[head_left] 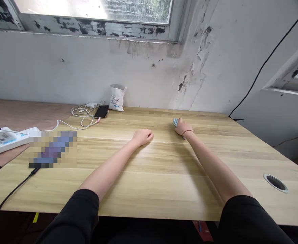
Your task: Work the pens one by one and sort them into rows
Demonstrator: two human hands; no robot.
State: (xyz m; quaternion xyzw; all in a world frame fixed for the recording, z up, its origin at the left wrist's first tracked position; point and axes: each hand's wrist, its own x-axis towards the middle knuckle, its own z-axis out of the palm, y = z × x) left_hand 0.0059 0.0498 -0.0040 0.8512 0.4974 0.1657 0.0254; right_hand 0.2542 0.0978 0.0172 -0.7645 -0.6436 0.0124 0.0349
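Observation:
My right hand (184, 126) is closed around a small light-blue patterned item (175, 122) on the wooden desk (159, 196). Part of that item sticks out past the fingers at the upper left, and a thin tip shows below the hand; the rest is covered, so I cannot tell what it is. Further left, my left hand (143, 137) rests on the desk with its fingers curled in. Nothing shows in it, though the inside of the palm is mostly hidden.
At the back stand a white packet (116, 98) and a black phone (101, 111) beside tangled white cables (84, 117). A blurred-out device (54, 149) and a white power strip (14, 139) lie left. A round cable hole (276, 183) is at right.

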